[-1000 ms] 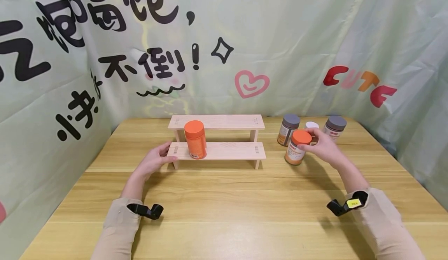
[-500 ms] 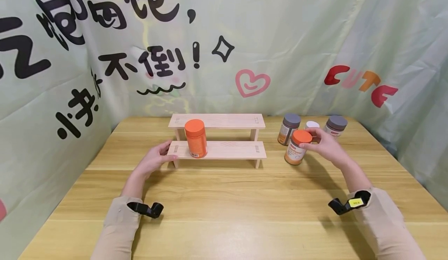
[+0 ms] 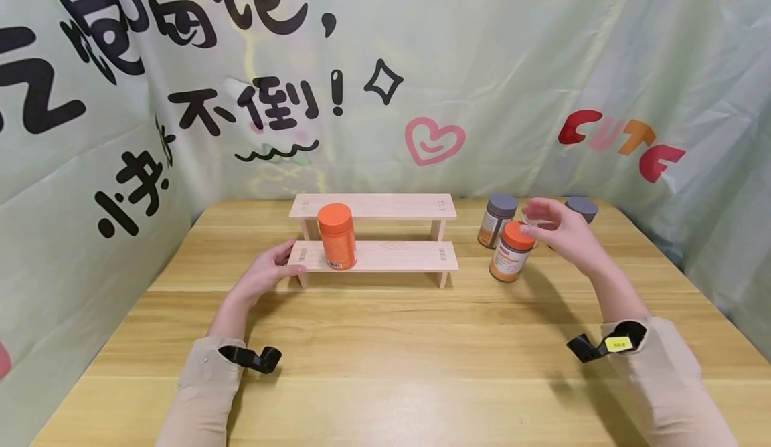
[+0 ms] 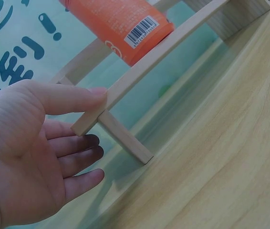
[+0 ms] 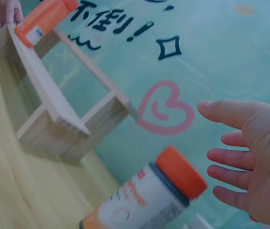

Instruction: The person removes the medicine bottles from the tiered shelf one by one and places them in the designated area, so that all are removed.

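Observation:
A two-tier pale wooden shelf (image 3: 400,257) stands at the table's back middle, with an orange bottle (image 3: 338,238) upright on its lower board, left of centre. My left hand (image 3: 265,274) holds the left end of that board: in the left wrist view the thumb lies on its edge and the fingers reach behind and below. Right of the shelf, a white-labelled bottle with an orange lid (image 3: 509,253) stands on the table. My right hand (image 3: 566,233) hovers just above and right of that lid; the right wrist view shows it apart from the bottle (image 5: 142,198), fingers loosely extended, holding nothing.
Behind the orange-lidded bottle stands a grey-lidded bottle (image 3: 497,219). Another grey lid (image 3: 581,208) shows past my right hand, which mostly hides a white-lidded container. A printed curtain (image 3: 512,85) hangs along the table's back and sides.
My right hand has let go of the orange-lidded bottle and lifted slightly up and right, now covering the white lid. The left hand keeps its place on the shelf.

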Tool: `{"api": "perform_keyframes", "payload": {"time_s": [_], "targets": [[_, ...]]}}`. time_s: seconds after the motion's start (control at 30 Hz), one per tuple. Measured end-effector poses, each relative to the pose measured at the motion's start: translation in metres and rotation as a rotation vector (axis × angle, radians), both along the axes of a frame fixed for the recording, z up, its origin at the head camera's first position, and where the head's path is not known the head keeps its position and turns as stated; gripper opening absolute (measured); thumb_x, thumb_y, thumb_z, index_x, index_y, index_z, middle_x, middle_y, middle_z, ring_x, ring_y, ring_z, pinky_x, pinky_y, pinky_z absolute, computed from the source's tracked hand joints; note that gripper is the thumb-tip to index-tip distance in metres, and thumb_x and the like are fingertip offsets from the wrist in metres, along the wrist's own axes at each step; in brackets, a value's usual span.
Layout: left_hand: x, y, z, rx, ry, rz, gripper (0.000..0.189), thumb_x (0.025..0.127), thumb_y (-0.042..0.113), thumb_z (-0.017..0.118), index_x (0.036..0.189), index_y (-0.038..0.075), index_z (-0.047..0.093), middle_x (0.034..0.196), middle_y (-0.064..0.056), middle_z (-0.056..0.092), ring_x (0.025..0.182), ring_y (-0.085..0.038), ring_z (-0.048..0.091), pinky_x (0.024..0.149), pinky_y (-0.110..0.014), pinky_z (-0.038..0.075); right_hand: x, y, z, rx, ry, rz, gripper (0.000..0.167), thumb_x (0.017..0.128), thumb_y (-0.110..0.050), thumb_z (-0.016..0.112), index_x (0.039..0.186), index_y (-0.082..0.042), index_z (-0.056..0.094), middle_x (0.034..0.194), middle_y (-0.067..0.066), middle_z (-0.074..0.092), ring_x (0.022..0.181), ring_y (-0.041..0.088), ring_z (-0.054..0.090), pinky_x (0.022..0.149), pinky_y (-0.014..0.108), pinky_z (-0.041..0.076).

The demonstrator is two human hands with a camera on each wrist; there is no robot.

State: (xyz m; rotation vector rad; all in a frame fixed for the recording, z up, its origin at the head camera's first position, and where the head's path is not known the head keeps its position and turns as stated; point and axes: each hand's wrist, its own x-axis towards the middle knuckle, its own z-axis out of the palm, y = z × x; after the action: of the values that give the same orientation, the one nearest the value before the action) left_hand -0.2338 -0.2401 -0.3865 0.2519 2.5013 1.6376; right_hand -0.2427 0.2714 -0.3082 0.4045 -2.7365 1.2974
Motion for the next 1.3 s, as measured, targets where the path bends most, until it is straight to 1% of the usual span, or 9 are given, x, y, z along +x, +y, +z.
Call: {"api": "perform_keyframes", "payload": {"time_s": [0.07,0.13,0.2,0.3,0.4,0.53,0.87,1.1,1.3], "targets": [[0.0,0.0,0.0,0.003,-0.001,-0.001,0.078,0.087,0.012,0.064,0.144,-0.009,0.014,0.146,-0.029,0.022,0.133,-0.039,0.026,0.109,-0.047,0.023,0.0,-0.005,0.006,-0.002,-0.005,-0.007,0.063,0.09,-0.03,0.062,0.139,-0.001,0.035,0.133,0.023,0.045,0.118,0.04,0.044,0.083,0.029,0.048],[0.0,0.0,0.0,0.003,0.0,-0.002,0.079,0.087,0.012,0.064,0.144,-0.009,0.014,0.146,-0.029,0.022,0.133,-0.039,0.026,0.109,-0.047,0.023,0.001,-0.011,0.012,-0.01,-0.011,-0.008,0.063,0.089,-0.031,0.063,0.139,-0.003,0.035,0.134,0.02,0.045,0.12,0.039,0.043,0.088,0.041,0.046],[0.0,-0.001,0.0,-0.002,0.0,-0.002,0.079,0.087,0.012,0.064,0.144,-0.009,0.014,0.146,-0.029,0.022,0.133,-0.039,0.026,0.109,-0.047,0.023,0.002,-0.018,0.017,-0.024,-0.018,0.003,0.064,0.088,-0.032,0.064,0.139,-0.006,0.036,0.135,0.018,0.045,0.121,0.037,0.043,0.091,0.049,0.043],[0.0,0.0,0.001,-0.009,0.0,-0.003,0.079,0.087,0.014,0.064,0.144,-0.009,0.014,0.146,-0.029,0.022,0.133,-0.039,0.026,0.109,-0.047,0.023,0.003,-0.031,0.023,-0.04,-0.018,0.03,0.064,0.087,-0.033,0.064,0.139,-0.008,0.037,0.135,0.015,0.046,0.122,0.034,0.044,0.09,0.043,0.045],[0.001,0.0,0.002,-0.01,-0.002,-0.002,0.08,0.087,0.015,0.065,0.144,-0.008,0.014,0.146,-0.029,0.022,0.133,-0.039,0.026,0.109,-0.048,0.023,0.001,-0.046,0.028,-0.042,0.003,0.079,0.062,0.089,-0.03,0.063,0.139,-0.007,0.037,0.134,0.015,0.047,0.121,0.031,0.044,0.09,0.039,0.045],[0.001,0.0,0.003,-0.006,-0.002,-0.001,0.079,0.087,0.015,0.065,0.145,-0.008,0.014,0.146,-0.028,0.023,0.133,-0.038,0.026,0.109,-0.048,0.022,-0.004,-0.068,0.031,-0.069,0.022,0.146,0.058,0.089,-0.025,0.063,0.138,-0.005,0.039,0.131,0.015,0.05,0.119,0.029,0.047,0.093,0.042,0.043],[0.001,0.0,0.002,-0.011,0.001,-0.005,0.078,0.087,0.013,0.064,0.144,-0.009,0.015,0.146,-0.029,0.023,0.133,-0.039,0.026,0.109,-0.048,0.022,-0.018,-0.121,0.027,-0.173,0.002,0.287,0.061,0.087,-0.022,0.066,0.138,-0.003,0.039,0.129,0.016,0.051,0.118,0.028,0.048,0.096,0.044,0.042],[0.001,0.0,0.003,-0.004,0.002,-0.003,0.078,0.087,0.013,0.064,0.144,-0.009,0.015,0.146,-0.029,0.024,0.133,-0.038,0.027,0.109,-0.048,0.022,-0.021,-0.155,0.025,-0.204,-0.006,0.347,0.057,0.086,-0.016,0.067,0.135,-0.002,0.042,0.127,0.017,0.053,0.116,0.027,0.049,0.096,0.043,0.042],[0.001,0.0,0.002,-0.023,-0.003,0.003,0.079,0.087,0.014,0.064,0.145,-0.008,0.014,0.146,-0.029,0.022,0.133,-0.039,0.026,0.109,-0.048,0.022,-0.022,-0.181,0.021,-0.261,-0.029,0.39,0.057,0.085,-0.013,0.067,0.135,0.0,0.042,0.126,0.017,0.053,0.115,0.027,0.05,0.098,0.041,0.041]]}}
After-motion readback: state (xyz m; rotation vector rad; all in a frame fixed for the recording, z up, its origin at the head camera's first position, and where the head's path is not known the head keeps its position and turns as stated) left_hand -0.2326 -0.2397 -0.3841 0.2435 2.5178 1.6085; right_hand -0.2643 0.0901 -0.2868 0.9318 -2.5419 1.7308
